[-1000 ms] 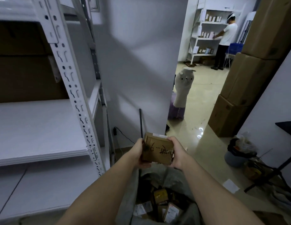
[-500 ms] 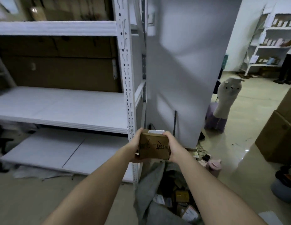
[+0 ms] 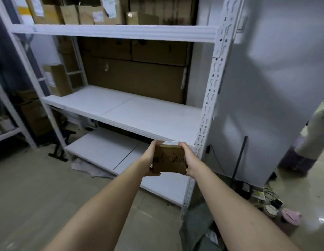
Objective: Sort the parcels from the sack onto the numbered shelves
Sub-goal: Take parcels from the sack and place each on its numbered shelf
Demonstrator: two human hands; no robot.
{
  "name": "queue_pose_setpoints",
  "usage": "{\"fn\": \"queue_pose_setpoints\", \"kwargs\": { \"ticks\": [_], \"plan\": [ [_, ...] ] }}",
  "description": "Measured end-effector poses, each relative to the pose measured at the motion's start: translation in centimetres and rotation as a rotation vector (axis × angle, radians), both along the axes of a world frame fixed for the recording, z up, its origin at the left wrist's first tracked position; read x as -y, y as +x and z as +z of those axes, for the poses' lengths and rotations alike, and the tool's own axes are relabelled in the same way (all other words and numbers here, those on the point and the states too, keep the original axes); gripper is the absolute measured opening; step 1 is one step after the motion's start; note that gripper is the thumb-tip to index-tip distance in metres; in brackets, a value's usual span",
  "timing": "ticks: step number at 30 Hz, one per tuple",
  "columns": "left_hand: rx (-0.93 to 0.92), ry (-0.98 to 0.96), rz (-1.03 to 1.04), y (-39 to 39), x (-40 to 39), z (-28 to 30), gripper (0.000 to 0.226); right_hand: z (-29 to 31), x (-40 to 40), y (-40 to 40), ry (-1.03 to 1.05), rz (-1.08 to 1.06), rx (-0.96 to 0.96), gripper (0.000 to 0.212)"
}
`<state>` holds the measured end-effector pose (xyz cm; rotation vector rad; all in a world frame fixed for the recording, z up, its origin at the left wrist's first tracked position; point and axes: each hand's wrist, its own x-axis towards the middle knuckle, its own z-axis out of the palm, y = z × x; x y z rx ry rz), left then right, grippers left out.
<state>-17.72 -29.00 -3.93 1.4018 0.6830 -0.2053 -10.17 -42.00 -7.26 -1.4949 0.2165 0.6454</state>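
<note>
A small brown cardboard parcel with black handwriting on its face is held between both hands in front of the white metal shelving unit. My left hand grips its left side and my right hand grips its right side. The grey sack lies on the floor at the bottom right, mostly cut off by my right arm. The middle shelf board carries one upright box at its left end. The top shelf holds several cardboard boxes.
Large cartons stand behind the middle shelf. A grey partition wall rises right of the rack, with a black rod leaning on it. Cables and a pink round object lie on the floor at right. A second rack stands far left.
The view has swung left from the doorway and sack to face the shelving unit. Both hands have kept hold of the parcel throughout, and the sack has slid toward the bottom right.
</note>
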Motion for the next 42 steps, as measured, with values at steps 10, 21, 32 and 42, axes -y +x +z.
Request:
{"fn": "queue_pose_setpoints", "kwargs": {
  "ticks": [10,21,32,42],
  "plan": [
    [0.06,0.023,0.082,0.6,-18.4,0.2,0.045,-0.3,-19.6,1.3,0.01,0.035,0.04,0.069],
    [0.146,-0.007,0.268,5.5,-32.4,1.1,0.04,0.7,-35.3,7.6,0.056,0.104,0.102,0.072],
    [0.182,0.035,0.409,15.6,-45.5,1.8,0.043,1.3,-49.7,19.4,0.146,0.199,0.093,0.069],
    [0.181,0.037,0.489,18.8,-57.9,2.6,0.043,1.3,-63.5,23.6,0.126,0.283,0.128,0.047]
  ]
}}
